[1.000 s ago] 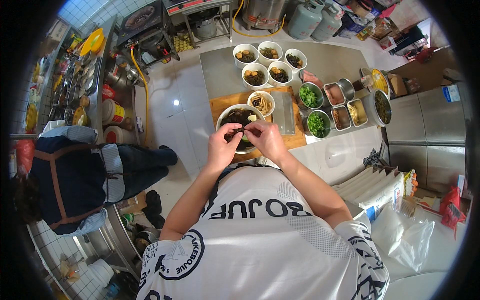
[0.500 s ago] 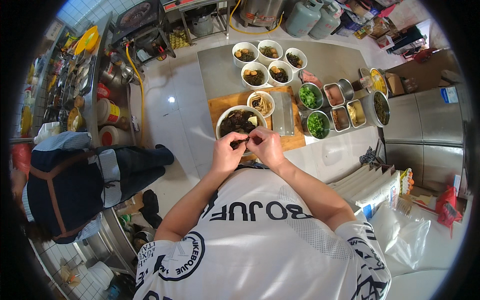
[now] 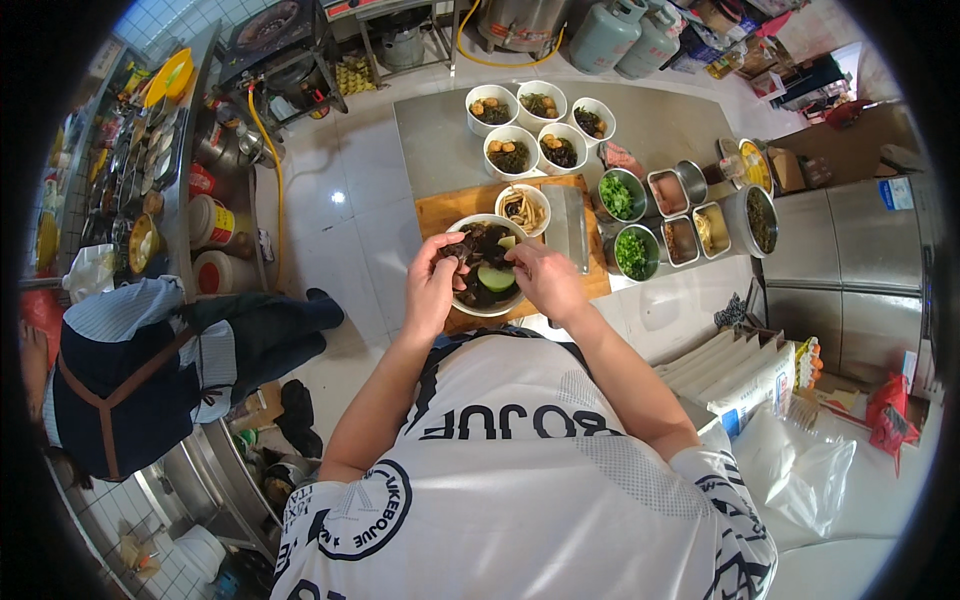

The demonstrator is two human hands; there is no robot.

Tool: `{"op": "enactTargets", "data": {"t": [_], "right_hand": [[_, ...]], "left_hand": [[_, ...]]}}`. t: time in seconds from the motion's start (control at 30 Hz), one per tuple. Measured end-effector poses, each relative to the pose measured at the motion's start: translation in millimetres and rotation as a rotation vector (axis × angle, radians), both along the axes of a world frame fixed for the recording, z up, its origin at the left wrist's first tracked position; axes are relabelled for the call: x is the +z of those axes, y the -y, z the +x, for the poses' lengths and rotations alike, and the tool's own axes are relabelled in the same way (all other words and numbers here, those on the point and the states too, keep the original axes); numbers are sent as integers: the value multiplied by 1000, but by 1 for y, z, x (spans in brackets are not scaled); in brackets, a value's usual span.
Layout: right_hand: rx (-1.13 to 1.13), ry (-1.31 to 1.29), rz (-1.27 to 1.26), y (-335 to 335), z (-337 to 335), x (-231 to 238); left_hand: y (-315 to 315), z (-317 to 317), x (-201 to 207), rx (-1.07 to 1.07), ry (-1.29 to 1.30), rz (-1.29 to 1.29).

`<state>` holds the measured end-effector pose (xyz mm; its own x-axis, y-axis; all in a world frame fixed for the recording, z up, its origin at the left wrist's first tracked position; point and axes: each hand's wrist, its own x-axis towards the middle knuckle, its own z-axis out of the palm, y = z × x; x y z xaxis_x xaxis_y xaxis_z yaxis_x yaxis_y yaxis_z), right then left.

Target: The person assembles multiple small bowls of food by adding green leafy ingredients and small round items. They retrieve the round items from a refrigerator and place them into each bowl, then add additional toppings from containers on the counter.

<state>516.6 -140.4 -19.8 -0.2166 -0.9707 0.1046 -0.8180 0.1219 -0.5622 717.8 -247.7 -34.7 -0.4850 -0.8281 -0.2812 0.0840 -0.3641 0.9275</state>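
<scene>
A large white bowl (image 3: 487, 311) on the wooden cutting board holds dark, frilly pieces like wood ear mushroom in dark liquid. A pale green chunk (image 3: 496, 278) lies among them. Over the bowl's left side, my left hand (image 3: 432, 285) is closed on a dark wood ear piece (image 3: 456, 251). My right hand (image 3: 550, 283) is above the right rim, its fingers bent together at the bowl; what they hold, if anything, is hidden. Just beyond stands a smaller white bowl (image 3: 540, 222) of pale brown strips. A cleaver (image 3: 568, 225) lies flat to its right.
The cutting board (image 3: 597, 272) rests on a steel table (image 3: 430, 130). Several white bowls (image 3: 508, 150) of dark greens stand at the back. Metal containers of chopped greens (image 3: 632, 252) and other ingredients are on the right. At far left is another person (image 3: 130, 370) in an apron.
My hands were together over the near part of the bowl; now they are apart on either side. The pale green chunk has come into sight between them. The other person has shifted slightly.
</scene>
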Motion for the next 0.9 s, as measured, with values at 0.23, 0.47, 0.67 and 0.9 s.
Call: {"op": "enactTargets", "data": {"t": [0.23, 0.47, 0.67, 0.9], "right_hand": [[45, -211, 62, 22, 14, -14], [-94, 390, -68, 16, 7, 0], [-164, 560, 17, 7, 14, 19], [-201, 903, 154, 3, 12, 21]], "left_hand": [[-3, -7, -3, 7, -90, 173], [-7, -11, -11, -115, 129, -365], [-12, -19, -12, -188, 87, -294], [-9, -15, -14, -200, 136, -264]]}}
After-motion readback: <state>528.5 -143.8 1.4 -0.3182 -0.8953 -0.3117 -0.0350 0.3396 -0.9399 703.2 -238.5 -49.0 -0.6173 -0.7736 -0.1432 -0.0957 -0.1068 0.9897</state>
